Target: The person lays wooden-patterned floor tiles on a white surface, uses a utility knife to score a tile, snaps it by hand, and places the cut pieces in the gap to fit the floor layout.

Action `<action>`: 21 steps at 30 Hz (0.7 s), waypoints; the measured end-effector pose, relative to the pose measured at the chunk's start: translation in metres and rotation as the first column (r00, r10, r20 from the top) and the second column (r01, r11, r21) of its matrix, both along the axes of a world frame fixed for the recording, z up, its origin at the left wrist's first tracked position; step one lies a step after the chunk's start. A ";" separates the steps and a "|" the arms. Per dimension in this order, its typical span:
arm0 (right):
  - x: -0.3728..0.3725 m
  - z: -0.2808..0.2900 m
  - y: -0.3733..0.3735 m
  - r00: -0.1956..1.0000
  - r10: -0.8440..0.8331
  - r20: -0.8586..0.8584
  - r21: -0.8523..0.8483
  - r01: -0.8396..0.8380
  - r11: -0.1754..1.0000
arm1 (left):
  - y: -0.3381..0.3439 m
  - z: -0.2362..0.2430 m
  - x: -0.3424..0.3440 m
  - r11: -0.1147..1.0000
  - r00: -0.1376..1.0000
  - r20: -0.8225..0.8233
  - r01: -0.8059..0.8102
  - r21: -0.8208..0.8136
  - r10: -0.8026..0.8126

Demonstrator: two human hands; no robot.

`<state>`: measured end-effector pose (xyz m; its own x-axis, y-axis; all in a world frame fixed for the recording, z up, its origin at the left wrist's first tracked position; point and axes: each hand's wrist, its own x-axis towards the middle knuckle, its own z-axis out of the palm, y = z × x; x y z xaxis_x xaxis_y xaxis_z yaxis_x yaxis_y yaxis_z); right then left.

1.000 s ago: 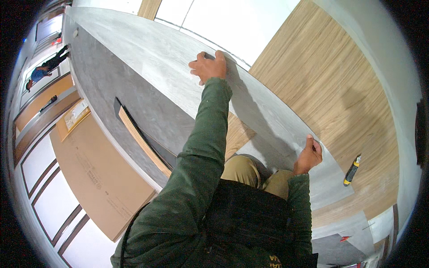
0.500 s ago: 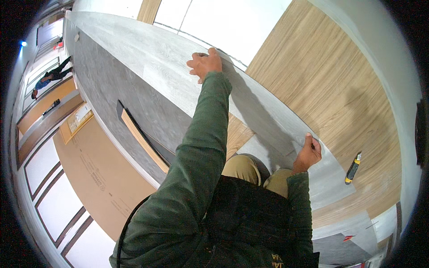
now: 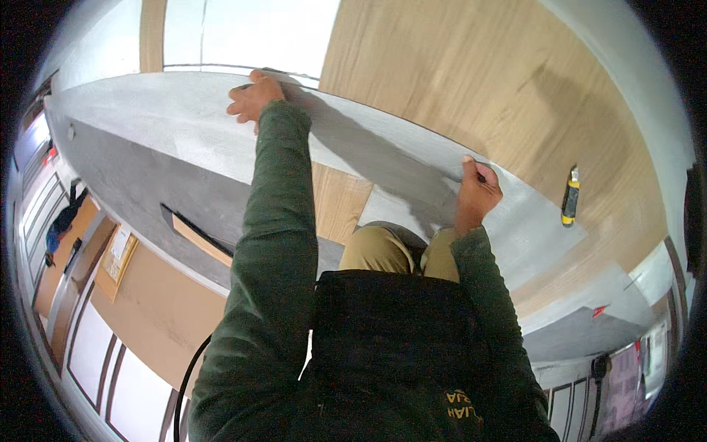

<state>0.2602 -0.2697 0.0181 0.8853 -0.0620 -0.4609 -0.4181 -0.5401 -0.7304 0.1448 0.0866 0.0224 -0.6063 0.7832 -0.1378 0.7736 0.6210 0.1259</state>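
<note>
A long light-grey floor plank (image 3: pixel 383 136) lies across in front of my knees, its far edge along wood-look flooring (image 3: pixel 442 66) and a white tiled area (image 3: pixel 250 33). At the left, my left hand (image 3: pixel 254 99) rests on the plank by its far edge, fingers spread. My right hand (image 3: pixel 477 193) is further right on the grey surface, its fingers curled and the thumb stretched toward the plank's edge. Whatever those curled fingers may hold is hidden. A yellow-and-black utility knife (image 3: pixel 570 197) lies on the wood-look flooring, right of my right hand.
Dark grey flooring (image 3: pixel 147 166) spreads to the left, with narrow plank offcuts (image 3: pixel 199 237) on it. Brown cardboard (image 3: pixel 158 295) lies beyond. A person (image 3: pixel 62 225) stands at the far left. A small red object (image 3: pixel 599 311) lies at the lower right.
The whole view has turned, so the knife and far floor appear shifted. Both hands stay along the plank's far edge, with little visible change in their grip.
</note>
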 end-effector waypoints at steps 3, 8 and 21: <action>-0.003 -0.012 -0.011 1.000 -0.015 -0.003 0.043 0.015 0.999 | 0.004 -0.007 -0.002 1.000 0.999 -0.039 0.023 0.001 -0.023; -0.008 -0.023 -0.015 0.998 -0.053 0.018 0.002 0.053 0.999 | 0.000 -0.016 -0.004 0.995 0.991 -0.105 0.087 0.044 -0.082; -0.001 -0.008 -0.003 0.988 -0.132 -0.085 -0.124 0.121 0.985 | 0.000 -0.025 -0.003 0.995 0.986 -0.144 0.092 0.027 -0.087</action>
